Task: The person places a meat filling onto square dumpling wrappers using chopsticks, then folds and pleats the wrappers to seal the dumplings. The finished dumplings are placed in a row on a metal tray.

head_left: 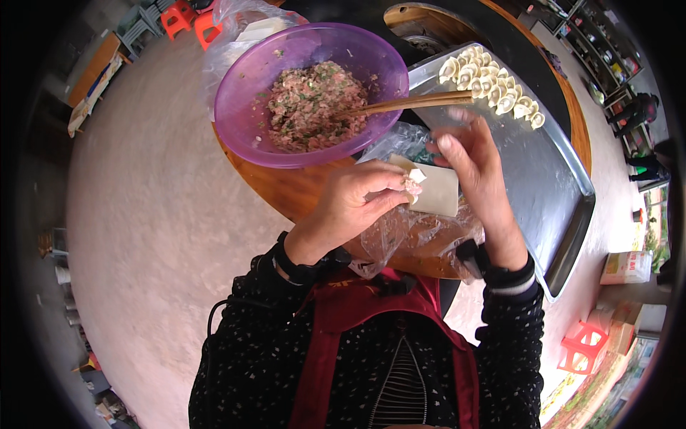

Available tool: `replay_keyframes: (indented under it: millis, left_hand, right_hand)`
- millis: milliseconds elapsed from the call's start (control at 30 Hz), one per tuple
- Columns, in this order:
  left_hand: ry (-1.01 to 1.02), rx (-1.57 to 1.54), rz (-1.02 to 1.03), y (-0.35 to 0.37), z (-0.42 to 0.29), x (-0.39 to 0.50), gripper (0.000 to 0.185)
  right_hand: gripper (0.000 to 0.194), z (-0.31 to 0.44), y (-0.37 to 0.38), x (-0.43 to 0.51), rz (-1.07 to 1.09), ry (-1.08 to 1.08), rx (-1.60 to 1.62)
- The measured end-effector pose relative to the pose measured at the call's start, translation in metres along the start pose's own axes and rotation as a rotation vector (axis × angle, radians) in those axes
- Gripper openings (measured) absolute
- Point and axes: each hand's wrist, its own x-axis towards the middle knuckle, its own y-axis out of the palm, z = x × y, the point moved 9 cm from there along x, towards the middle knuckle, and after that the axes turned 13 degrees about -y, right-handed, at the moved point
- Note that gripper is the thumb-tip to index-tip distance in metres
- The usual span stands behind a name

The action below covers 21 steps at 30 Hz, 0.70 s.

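Note:
Between its thumb and fingers my left hand (364,195) pinches a small dough wrapper with pink meat filling (411,185). Just beyond it, a stack of square dough wrappers (439,190) lies on a clear plastic bag (396,230). My right hand (471,161) is raised over the tray's near-left side, slightly blurred, fingers apart and holding nothing. Wooden chopsticks (407,103) rest across the rim of a purple plastic bowl (241,145), their tips in minced meat with chopped greens (316,104). Several folded wontons (487,80) sit in rows on a metal tray (536,182).
The round wooden table's edge (262,187) curves around on the left. Behind the bowl, a plastic bag (214,69) holds more pale wrappers (260,29). Red plastic stools (584,348) stand on the floor at right and far left. A person (638,112) is at the far right.

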Motion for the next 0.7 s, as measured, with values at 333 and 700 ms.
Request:
replay_keyframes:
  millis: [333, 700]
  left_hand:
    - [-0.073, -0.161, -0.016, -0.019, 0.017, -0.014, 0.018]
    - [-0.154, -0.304, -0.003, -0.022, 0.031, -0.026, 0.013]
  right_hand:
    - [0.034, 0.003, 0.046, 0.056, 0.108, -0.051, 0.077]
    - [0.033, -0.002, 0.078, 0.053, 0.227, -0.009, 0.113]
